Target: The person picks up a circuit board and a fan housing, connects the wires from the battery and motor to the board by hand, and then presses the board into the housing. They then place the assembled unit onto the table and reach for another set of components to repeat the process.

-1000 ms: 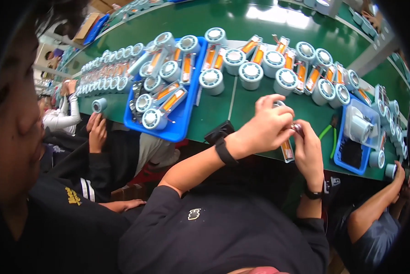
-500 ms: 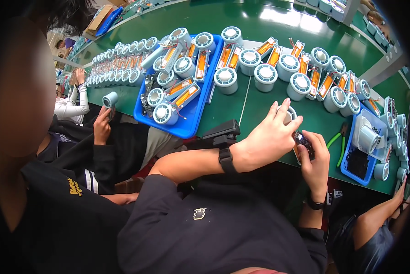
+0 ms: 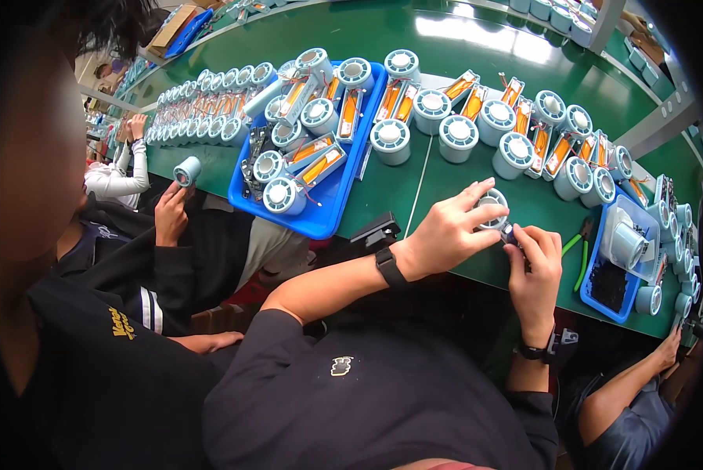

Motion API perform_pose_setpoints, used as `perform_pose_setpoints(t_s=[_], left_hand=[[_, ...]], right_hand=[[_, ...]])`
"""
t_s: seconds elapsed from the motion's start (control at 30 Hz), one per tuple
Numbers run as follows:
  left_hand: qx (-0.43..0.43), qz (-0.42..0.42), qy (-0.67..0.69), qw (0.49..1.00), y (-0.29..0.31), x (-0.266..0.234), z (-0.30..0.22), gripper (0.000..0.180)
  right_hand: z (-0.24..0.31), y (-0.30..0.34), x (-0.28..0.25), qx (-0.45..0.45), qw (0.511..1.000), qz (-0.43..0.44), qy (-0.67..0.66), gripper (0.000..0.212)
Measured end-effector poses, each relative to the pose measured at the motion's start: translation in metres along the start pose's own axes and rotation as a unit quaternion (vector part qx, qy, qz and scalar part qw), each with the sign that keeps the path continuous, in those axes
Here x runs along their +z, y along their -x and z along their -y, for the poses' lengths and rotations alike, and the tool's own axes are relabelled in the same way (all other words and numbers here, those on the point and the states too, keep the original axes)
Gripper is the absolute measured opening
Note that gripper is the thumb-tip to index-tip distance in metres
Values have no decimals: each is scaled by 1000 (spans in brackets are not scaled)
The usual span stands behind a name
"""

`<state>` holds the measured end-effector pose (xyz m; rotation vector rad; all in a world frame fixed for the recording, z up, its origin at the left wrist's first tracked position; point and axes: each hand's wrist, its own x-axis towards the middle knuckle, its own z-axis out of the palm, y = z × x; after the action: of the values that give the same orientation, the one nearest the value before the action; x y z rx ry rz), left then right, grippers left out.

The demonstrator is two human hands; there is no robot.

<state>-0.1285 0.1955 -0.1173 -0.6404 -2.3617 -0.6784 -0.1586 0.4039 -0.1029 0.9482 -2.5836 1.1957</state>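
At the bench edge, my left hand is closed round a light-blue round-headed housing with a vented ring on its face. My right hand is pinched beside it, thumb and fingers on a small dark part at the housing's lower side. What kind of part it is, I cannot make out; the fingers cover most of it. Further housings of the same kind, such as this one, stand beyond my hands, their long handles laid open on orange innards with thin red wires.
A blue tray of housings and dark parts lies left. On the right are green-handled cutters and a small blue tray with black bits and a clear tub. A co-worker's hand holds a housing at left; another person's arm is at right.
My hands have tilted the housing, so its vented face shows more. The dark part at my right fingers shows less than before. The co-worker at left still holds a housing.
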Motion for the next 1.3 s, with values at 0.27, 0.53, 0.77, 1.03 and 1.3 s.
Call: perform_pose_setpoints(t_s=[0.27,0.53,0.77,1.03,1.3], left_hand=[[13,21,-61,998,-10,-3,-4,9],[40,154,-68,985,-34,-18,-2,8],[-58,78,-28,995,-169,-56,99,4],[-252,153,-284,912,-174,-27,274,19],[-401,361,-405,738,-158,-154,200,47]], right_hand=[[-31,-1,-20,65,979,133,-141,31],[-51,27,9,183,907,32,-378,35],[-43,36,6,98,880,-93,-455,39],[-47,30,8,117,931,-30,-344,27],[-46,32,5,132,925,-34,-355,16]])
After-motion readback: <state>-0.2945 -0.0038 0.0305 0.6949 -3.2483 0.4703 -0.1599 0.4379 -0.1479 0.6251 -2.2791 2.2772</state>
